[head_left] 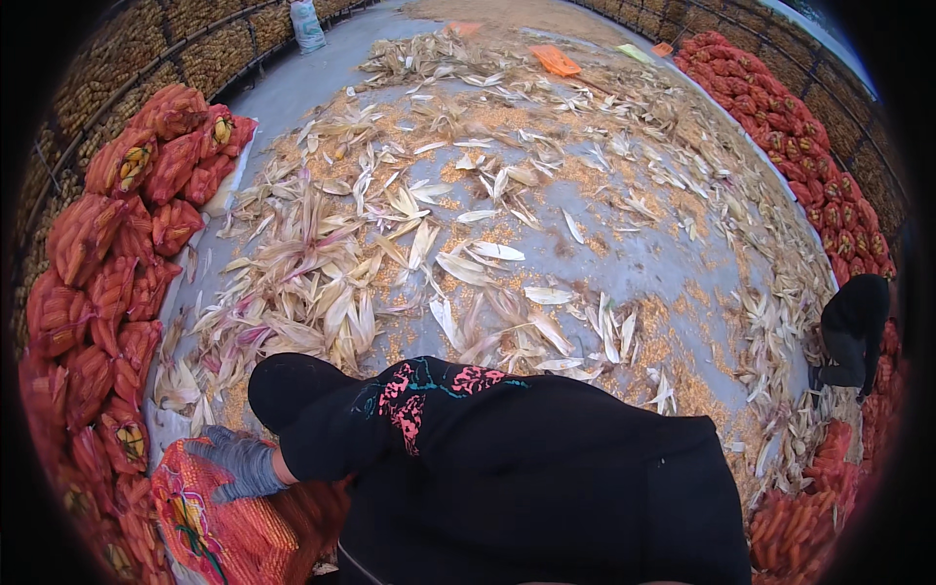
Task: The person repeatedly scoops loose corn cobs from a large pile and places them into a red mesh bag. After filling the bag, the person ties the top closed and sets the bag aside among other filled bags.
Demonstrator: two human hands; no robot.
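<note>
Neither of my own hands shows in the picture. Close in front of me, a person in a black top point(546, 478) with pink and teal patterns bends over toward the left and fills the lower middle. That person's grey-gloved hand point(244, 465) presses on a red mesh bag point(258, 541) at the lower left. Loose coloured string hangs on the bag. The person's other hand is hidden behind the body.
Stacked red mesh bags of corn point(93, 239) line the left, with more bags point(746, 93) along the right. Dry husks point(327, 283) and loose kernels cover much of the floor. An orange tray point(555, 60) lies farther back. A second person point(850, 336) bends at the right.
</note>
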